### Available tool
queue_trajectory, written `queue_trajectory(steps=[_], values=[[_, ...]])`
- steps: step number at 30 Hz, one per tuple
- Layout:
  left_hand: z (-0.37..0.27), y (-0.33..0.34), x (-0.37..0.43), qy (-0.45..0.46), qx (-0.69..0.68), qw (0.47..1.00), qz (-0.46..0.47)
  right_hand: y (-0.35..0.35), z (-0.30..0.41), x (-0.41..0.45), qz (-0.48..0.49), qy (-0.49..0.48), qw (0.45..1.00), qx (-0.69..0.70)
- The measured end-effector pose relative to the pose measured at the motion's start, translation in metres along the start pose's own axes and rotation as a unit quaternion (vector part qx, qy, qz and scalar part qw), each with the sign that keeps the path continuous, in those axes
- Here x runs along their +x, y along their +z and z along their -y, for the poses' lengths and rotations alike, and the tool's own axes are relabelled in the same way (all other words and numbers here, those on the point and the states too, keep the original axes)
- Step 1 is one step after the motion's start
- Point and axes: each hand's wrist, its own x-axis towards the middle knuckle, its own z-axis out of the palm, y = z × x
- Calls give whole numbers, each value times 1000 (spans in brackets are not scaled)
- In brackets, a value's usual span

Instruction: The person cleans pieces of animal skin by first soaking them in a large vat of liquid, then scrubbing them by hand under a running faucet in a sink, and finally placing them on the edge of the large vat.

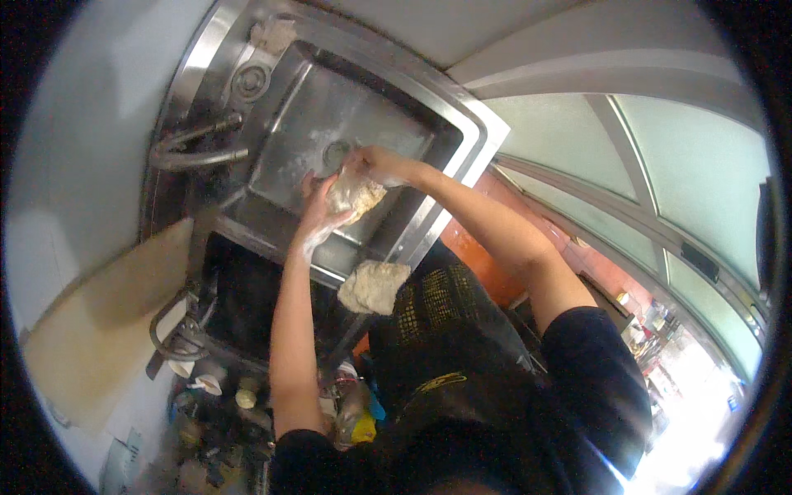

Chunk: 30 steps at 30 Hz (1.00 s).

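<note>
My left hand (322, 205) is curled around a pale yellowish, crumpled piece (366, 199), which looks like a wet cloth or sponge. White suds coat the left wrist. From the other side, my right hand (373, 163) grips the upper end of the same piece, its fingers bent and partly blurred. Both hands are above the basin of a stainless steel sink (365, 102), near its drain (337, 153). Foam patches lie on the basin floor around that drain. A folded beige cloth (375, 288) hangs over the sink's near rim, below the hands.
A metal faucet (201, 159) reaches over the sink from the left. Another cloth (273, 34) rests at the far left corner. Beside the sink is a dark recess (244, 297), with a tan board (114, 328) against the wall. Frosted glass panels (687, 148) stand right.
</note>
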Motion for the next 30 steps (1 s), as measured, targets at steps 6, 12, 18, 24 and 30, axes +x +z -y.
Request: queue_trajectory(steps=[6,12,18,24,30], values=[[7,-3,17,-45,104,993,20,23,58,-6,231,186,928,-224],[23,-23,12,-129,-166,977,-18,18,14,8,72,186,965,-170],[-26,-26,-2,-90,-456,885,-10,15,19,-13,63,158,931,325],[-50,-14,-21,74,-107,989,-71,-7,37,-28,182,287,783,521],[-61,-9,-21,296,454,817,-196,-5,59,-25,329,273,716,552]])
